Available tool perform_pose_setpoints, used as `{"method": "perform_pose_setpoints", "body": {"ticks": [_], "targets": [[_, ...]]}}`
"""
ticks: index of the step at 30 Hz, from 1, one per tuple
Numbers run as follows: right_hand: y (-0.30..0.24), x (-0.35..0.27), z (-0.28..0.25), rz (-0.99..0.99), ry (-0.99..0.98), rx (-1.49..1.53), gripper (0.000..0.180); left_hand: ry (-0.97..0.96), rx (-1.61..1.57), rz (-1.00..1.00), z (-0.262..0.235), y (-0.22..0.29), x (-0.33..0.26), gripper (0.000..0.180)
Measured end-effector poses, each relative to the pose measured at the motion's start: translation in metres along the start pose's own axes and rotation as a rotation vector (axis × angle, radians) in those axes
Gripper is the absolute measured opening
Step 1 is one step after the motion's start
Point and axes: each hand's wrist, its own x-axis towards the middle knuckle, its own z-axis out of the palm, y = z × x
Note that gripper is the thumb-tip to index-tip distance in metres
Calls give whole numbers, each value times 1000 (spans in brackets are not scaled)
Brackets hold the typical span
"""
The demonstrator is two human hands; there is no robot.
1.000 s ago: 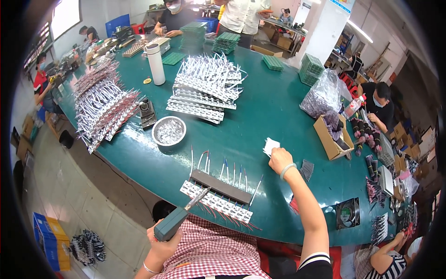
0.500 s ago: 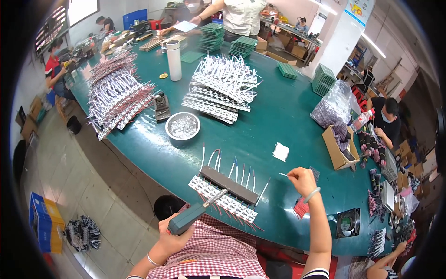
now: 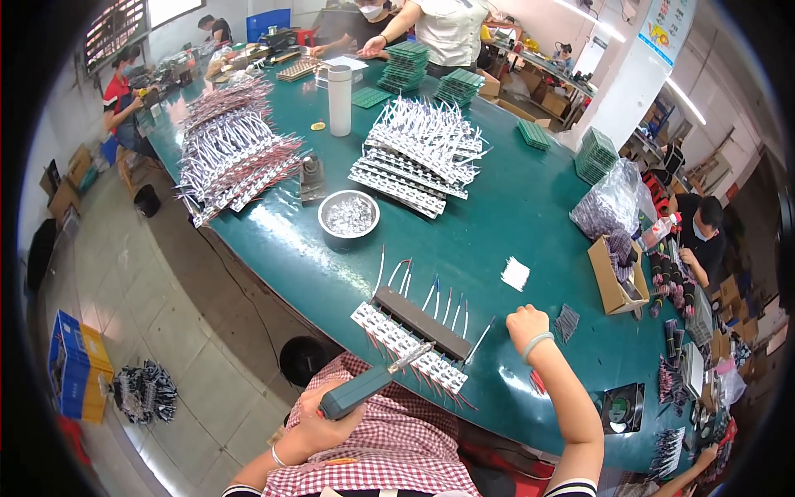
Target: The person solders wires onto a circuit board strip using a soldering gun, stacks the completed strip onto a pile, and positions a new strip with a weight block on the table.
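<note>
My left hand (image 3: 327, 417) grips a dark green soldering gun (image 3: 360, 399), whose metal tip lies over a white strip board (image 3: 406, 345) at the table's near edge. A long dark grey bar (image 3: 424, 323) lies along the board's far side. White-sleeved wires (image 3: 447, 311) stand up beyond the bar, and thin red wires stick out along the near edge. My right hand (image 3: 527, 329) is closed in a pinch just right of the board, above the table. Whatever its fingertips hold is hidden. A pile of small white tubes (image 3: 515, 273) lies beyond that hand.
Across the green table (image 3: 464, 236) stand a bowl of small clear pieces (image 3: 349, 215), a white bottle (image 3: 339, 99) and stacks of wired boards (image 3: 418, 157). Dark grey pieces (image 3: 566, 323) and an open carton (image 3: 617, 277) lie to the right. Other people work around the table.
My right hand has moved left toward the board, and the small white tube in its fingers no longer shows. The soldering gun's tip has shifted slightly right along the board. The view has shifted a little.
</note>
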Motion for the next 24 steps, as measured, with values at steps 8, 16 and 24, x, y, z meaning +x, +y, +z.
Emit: {"method": "perform_pose_setpoints", "body": {"ticks": [8, 16, 24], "targets": [[-6, -19, 16, 30, 114, -22, 9, -2, -70, -99, 1, 9, -8, 24], [-21, -71, 6, 51, 595, 635, 5, -70, -192, -354, -1, 8, -13, 36], [-100, -113, 20, 152, 742, 1166, 17, -125, -289, -563, 9, 7, -13, 34]]}}
